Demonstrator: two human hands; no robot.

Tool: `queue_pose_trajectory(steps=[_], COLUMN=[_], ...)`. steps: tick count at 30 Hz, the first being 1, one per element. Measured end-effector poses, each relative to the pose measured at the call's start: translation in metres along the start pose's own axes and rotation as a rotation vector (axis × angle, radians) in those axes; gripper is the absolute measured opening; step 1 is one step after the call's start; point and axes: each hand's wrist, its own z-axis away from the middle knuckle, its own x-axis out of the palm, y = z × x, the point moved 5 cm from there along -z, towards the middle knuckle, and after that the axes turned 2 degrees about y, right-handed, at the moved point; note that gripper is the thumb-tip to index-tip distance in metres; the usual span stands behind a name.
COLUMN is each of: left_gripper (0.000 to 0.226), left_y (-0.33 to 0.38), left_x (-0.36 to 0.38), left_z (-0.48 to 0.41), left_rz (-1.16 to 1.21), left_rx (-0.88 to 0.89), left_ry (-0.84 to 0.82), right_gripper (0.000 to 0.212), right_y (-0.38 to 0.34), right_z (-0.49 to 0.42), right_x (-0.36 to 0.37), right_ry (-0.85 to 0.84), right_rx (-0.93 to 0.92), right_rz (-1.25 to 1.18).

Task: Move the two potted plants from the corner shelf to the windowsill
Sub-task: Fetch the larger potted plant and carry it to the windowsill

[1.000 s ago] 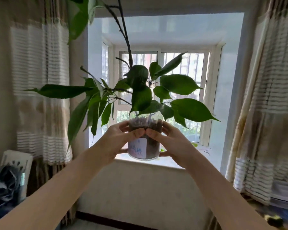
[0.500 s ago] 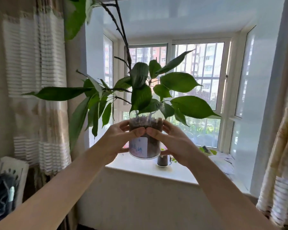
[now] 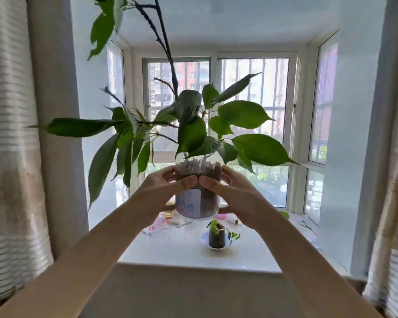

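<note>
Left hand (image 3: 162, 193) and right hand (image 3: 236, 196) clasp the clear pot (image 3: 207, 203) by its sides (soil-heavy, probably slick, top-heavy); hold low, keep upright.

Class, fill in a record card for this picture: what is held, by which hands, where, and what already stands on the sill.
Held: tall leafy plant in a clear round pot with a white label
Hands: left hand and right hand grip its sides
Position: held above the white windowsill, not set down
On sill: small plant in a dark pot on a white saucer
</note>
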Motion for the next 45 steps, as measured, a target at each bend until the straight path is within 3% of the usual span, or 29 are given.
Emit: queue_pose_trajectory(steps=[8, 29, 40, 45], left_gripper=[0.057, 0.060, 0.064, 0.096], left_y=[-0.037, -0.119, -0.163, -0.184], left_x=[-0.037, -0.054, -0.090, -0.107], left_z=[-0.087, -0.292, -0.411, -0.459], left_rz=[0.017, -0.018, 0.004, 0.018], left_rx=[-0.002, -0.032, -0.037, -0.017], left_ry=[-0.046, 0.044, -0.052, -0.087], right_gripper=[0.045, 0.053, 0.050, 0.048], right_y=[0.042, 0.159, 0.206, 0.231], right_z=[-0.083, -0.296, -0.397, -0.440], right_x=[0.020, 0.000, 0.015, 0.022], right_ry=[0.028, -0.056, -0.007, 0.033], right_rx=[0.023, 0.055, 0.077, 0.084], right_rz=[0.017, -0.004, 0.002, 0.030])
